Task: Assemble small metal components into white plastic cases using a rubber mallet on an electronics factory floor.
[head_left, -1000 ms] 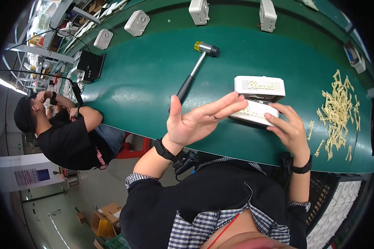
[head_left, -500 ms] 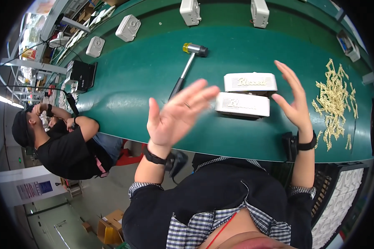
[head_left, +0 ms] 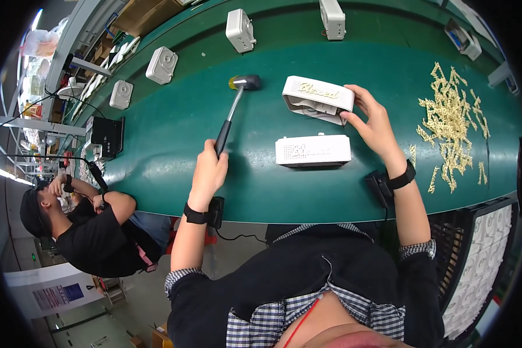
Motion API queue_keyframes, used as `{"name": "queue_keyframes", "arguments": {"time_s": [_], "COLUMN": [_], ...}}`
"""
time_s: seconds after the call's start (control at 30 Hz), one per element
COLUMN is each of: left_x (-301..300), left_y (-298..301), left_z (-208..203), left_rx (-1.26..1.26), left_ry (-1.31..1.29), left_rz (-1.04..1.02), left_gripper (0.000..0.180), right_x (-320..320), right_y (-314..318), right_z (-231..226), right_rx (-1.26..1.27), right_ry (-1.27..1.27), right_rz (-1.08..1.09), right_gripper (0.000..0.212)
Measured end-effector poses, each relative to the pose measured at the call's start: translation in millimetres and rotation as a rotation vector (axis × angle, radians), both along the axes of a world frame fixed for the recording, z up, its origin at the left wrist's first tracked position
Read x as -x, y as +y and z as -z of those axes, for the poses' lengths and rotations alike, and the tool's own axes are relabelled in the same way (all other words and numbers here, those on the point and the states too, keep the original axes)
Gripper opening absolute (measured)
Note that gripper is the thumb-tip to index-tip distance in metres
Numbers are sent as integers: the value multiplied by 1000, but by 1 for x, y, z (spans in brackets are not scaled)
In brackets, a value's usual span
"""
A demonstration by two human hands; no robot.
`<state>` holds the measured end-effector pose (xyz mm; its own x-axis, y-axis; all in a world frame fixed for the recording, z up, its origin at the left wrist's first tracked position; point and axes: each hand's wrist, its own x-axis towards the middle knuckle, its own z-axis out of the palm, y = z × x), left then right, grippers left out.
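My left hand (head_left: pixel 209 173) is closed round the black grip of a mallet (head_left: pixel 232 116), whose head has one yellow face and one dark face. With thumb and fingers, my right hand (head_left: pixel 374 120) grips the right end of a white plastic housing (head_left: pixel 319 95). That housing is tilted, its open underside partly showing, and gold script lettering lies on its perforated face. Nearer to me, a second white housing (head_left: pixel 313 151) rests on the green table, apart from both hands; it has a perforated patch and faint raised lettering.
Gold lettering pieces (head_left: pixel 449 124) lie heaped at the right. White square units (head_left: pixel 240 30) stand along the back. A black box (head_left: pixel 105 138) is at the left, where a co-worker (head_left: pixel 87 226) sits. Below the table's right edge is a rack of white parts (head_left: pixel 484 267).
Both hands were raised and empty. My left hand has taken hold of the mallet's grip; my right has gripped the far housing, now tilted and separated from the near one.
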<state>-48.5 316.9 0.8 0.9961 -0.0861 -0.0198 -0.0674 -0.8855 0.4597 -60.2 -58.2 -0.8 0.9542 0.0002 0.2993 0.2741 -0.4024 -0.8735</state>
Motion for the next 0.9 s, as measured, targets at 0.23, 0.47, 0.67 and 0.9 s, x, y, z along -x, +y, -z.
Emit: {"name": "queue_keyframes", "arguments": {"time_s": [0.23,0.47,0.67,0.9], "left_x": [39,58,57,57], "left_y": [-45,-56,-50,-61], "left_z": [-97,-94,-72,-79], "left_rx": [781,569,424,569], "left_ry": [317,358,239,311], "left_rz": [-8,193,200,81], "left_gripper": [21,23,25,26], "right_x": [-1,-4,-3,-2], "right_y": [-5,-4,0,0], "right_z": [15,9,8,14], "right_rx": [-149,-135,-122,-133], "right_ry": [42,15,-9,3], "right_rz": [-49,-58,-54,-39], "right_gripper": [54,53,54,55]}}
